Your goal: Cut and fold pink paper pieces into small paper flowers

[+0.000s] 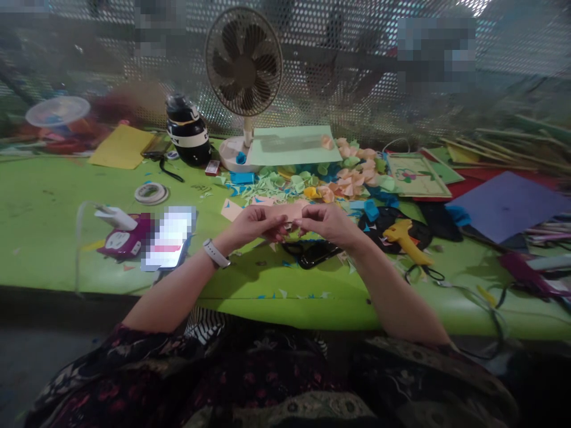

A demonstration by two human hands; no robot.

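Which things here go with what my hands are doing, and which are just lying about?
Likely in use: peach paper, held by left hand and right hand; loose peach pieces; green paper pieces.
Likely just lying about: fan; black bottle; phone.

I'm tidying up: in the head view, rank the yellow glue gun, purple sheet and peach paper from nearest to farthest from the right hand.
1. Peach paper, in the right hand.
2. Yellow glue gun, to its right.
3. Purple sheet, farther right.

Single head-worn view — forward and steeply down — near the green table (49, 238)
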